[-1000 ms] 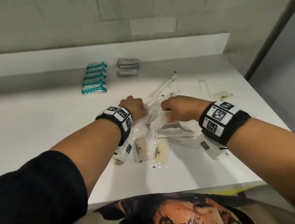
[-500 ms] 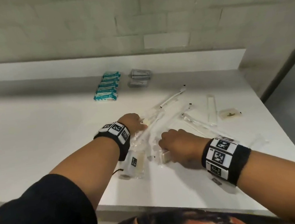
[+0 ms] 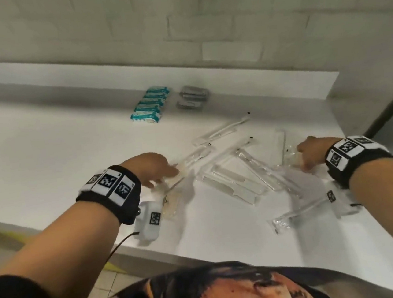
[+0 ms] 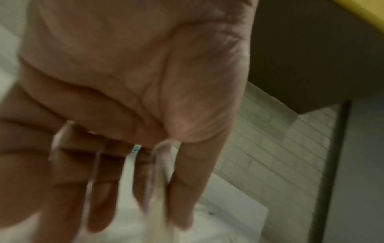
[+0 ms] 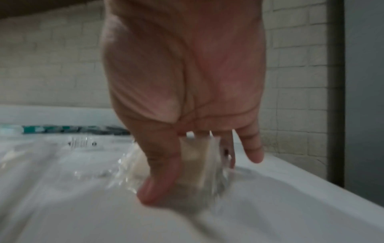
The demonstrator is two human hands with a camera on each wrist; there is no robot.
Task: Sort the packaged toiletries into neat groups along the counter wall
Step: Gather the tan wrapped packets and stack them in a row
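Packaged toiletries in clear plastic wrap, long toothbrushes and combs [image 3: 233, 183], lie scattered mid-counter on white counter [image 3: 44, 151]; teal-and-white packets [image 3: 149, 105] and grey sachets [image 3: 192, 96] sit grouped in rows by the back wall. Left hand [image 3: 152, 168] pinches a clear-wrapped cream packet [image 4: 158, 205] between its fingers. Right hand [image 5: 187, 98] grips another clear-wrapped cream bar [image 5: 195, 164] near counter's right edge
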